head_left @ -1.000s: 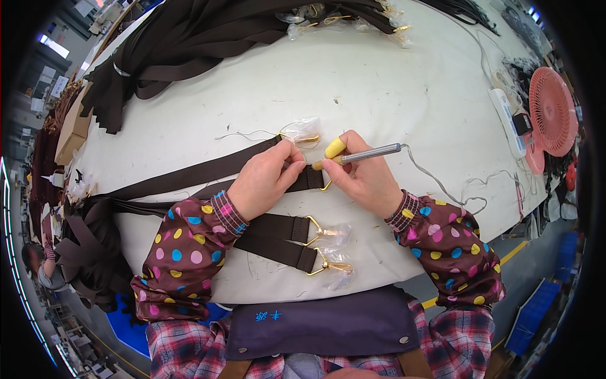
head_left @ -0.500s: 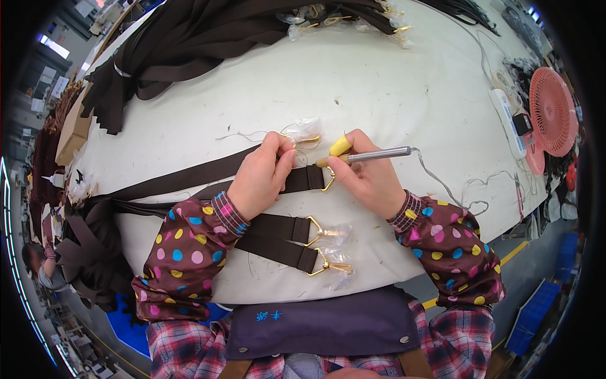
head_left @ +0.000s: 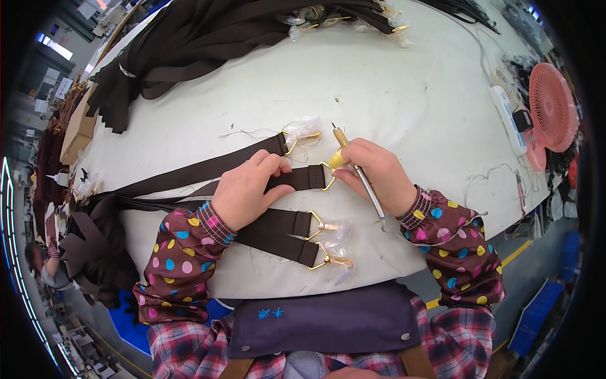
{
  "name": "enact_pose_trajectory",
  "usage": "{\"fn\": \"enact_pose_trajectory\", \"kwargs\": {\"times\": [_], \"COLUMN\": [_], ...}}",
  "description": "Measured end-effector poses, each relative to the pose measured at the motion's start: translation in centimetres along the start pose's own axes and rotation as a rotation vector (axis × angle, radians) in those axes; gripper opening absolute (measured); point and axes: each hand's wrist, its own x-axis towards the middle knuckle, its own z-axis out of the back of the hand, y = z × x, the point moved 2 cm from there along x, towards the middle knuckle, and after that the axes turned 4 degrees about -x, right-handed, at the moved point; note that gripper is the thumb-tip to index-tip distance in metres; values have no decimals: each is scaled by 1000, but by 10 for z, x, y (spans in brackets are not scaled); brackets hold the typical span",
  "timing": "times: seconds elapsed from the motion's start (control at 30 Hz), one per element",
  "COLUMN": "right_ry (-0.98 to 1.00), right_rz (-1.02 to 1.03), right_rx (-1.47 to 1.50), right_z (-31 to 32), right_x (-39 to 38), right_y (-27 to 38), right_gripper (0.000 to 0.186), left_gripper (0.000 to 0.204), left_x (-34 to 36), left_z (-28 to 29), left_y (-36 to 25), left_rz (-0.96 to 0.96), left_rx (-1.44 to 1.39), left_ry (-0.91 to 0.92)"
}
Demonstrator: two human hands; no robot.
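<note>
My left hand (head_left: 246, 189) grips a dark brown strap (head_left: 300, 178), thumb and fingers at its two edges. The strap's end carries a gold ring (head_left: 329, 166). My right hand (head_left: 372, 170), a yellow finger cover on it, holds a pen-like corded tool (head_left: 370, 192), its thin tip pointing away from me; my fingertips are at that ring. Above lies another strap (head_left: 227, 159) with a gold fitting (head_left: 308, 136) in clear plastic and loose threads. Two more straps (head_left: 281, 247) with bagged gold clasps (head_left: 338, 260) lie below.
A white table (head_left: 410, 95) holds a strap pile (head_left: 189, 44) at the back, a carton (head_left: 82, 126) at left, and a pink fan (head_left: 549, 107) and power strip (head_left: 508, 120) at right. A co-worker (head_left: 47, 262) is at far left; blue crates (head_left: 533, 316) stand below right.
My right hand has turned the tool from roughly horizontal to upright in the picture, tip away from me. My left hand has slid down and left along the strap, leaving the threads.
</note>
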Motion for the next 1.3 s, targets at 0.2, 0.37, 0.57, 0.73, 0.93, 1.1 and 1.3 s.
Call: {"fn": "enact_pose_trajectory", "kwargs": {"times": [0.2,0.37,0.57,0.73,0.93,1.1,1.3], "right_ry": [94,-50,-38,163,130,26,19], "right_rz": [-245,24,341,289,188,141,132], "right_rx": [245,-185,-205,-226,-202,-82,-70], "right_z": [13,5,-28,-23,15,17,16], "right_x": [-13,27,61,44,10,13,14], "right_y": [10,5,-7,-16,-25,-29,-33], "right_gripper": [8,16,24,21,21,22,21], "left_gripper": [27,26,34,37,35,40,41], "left_x": [-41,-26,-9,-20,-15,10,45], "left_z": [15,42,47,34,4,15,13], "left_y": [-7,25,80,66,30,6,-20], "left_rz": [94,-29,-30,-3,-108,-160,-239], "left_rx": [-229,-11,107,23,-85,43,14], "left_ry": [441,34,-82,-40,21,-29,204]}}
